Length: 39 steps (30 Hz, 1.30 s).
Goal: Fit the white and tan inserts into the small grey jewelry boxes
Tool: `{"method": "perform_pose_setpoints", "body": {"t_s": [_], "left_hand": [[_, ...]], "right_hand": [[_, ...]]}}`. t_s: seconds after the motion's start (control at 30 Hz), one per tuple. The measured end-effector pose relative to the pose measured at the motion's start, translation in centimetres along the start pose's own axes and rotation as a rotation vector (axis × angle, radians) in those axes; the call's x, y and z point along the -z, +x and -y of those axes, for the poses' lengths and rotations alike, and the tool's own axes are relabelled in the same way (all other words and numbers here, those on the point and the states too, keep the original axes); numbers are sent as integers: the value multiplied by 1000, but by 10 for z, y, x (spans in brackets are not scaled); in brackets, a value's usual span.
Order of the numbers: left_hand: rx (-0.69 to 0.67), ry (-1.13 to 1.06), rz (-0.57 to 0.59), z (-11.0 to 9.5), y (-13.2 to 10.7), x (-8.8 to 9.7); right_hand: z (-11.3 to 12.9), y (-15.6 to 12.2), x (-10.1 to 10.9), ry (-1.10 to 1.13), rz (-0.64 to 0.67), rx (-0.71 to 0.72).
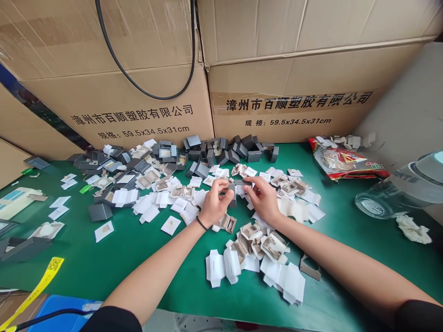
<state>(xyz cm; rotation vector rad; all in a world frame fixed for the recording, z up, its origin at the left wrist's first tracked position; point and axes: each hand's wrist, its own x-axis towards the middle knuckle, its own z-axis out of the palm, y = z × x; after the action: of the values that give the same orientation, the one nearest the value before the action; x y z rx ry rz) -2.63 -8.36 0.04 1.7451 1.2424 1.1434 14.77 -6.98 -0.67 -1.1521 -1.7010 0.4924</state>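
Between my two hands is a small dark grey box (232, 195), partly covered by my fingers. My left hand (216, 203) pinches its left side with thumb and fingers, a black band round the wrist. On the other side, my right hand (262, 197) grips the box's right part with its fingertips. Below the hands lie torn brown-and-white card inserts (259, 242) and folded white paper pieces (223, 267). White slips (171, 225) are scattered left of my left hand. Whether anything sits inside the held box cannot be made out.
Dark grey boxes (254, 156) are heaped at the back of the green table (138, 272). Large cartons (145, 101) stand behind. On the right are a red snack bag (360, 163), a clear bottle (387, 196) and crumpled tissue (413, 229). A black cable (162, 97) hangs above.
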Motion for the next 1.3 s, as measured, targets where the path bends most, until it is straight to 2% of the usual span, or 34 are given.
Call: {"method": "perform_pose_setpoints", "body": {"t_s": [0.07,0.13,0.23,0.3,0.37,0.43,0.5,0.57,0.63,0.73,0.8,0.97,1.17,1.3], "left_hand": [[87,-39,33,0,3,1],[131,-111,123,1,6,2],[130,-192,238,1,8,5],[127,-238,267,1,8,5],[91,-258,227,2,7,5],[4,-199,135,4,6,3],[-96,-79,102,6,4,2],[-209,45,129,8,3,1],[-345,131,151,10,2,1],[-523,180,144,9,3,2],[-590,185,150,8,3,2],[-650,188,143,6,1,-2],[-646,296,45,9,-2,-4],[-582,402,-11,12,2,-2]], "right_hand": [[1,-1,1,24,-25,14],[2,-2,1,48,-40,30],[3,-3,1,87,-31,47],[2,-2,-1,163,-52,0],[1,0,-3,301,-91,-102],[-2,3,-5,452,-45,-231],[-6,6,-5,543,140,-340],[-9,8,-4,585,334,-396],[-9,9,-1,612,437,-410],[-7,9,2,662,478,-437],[-5,9,3,706,465,-485],[-2,7,0,763,392,-570],[0,5,-3,671,324,-491],[3,5,-2,678,396,-380]]}}
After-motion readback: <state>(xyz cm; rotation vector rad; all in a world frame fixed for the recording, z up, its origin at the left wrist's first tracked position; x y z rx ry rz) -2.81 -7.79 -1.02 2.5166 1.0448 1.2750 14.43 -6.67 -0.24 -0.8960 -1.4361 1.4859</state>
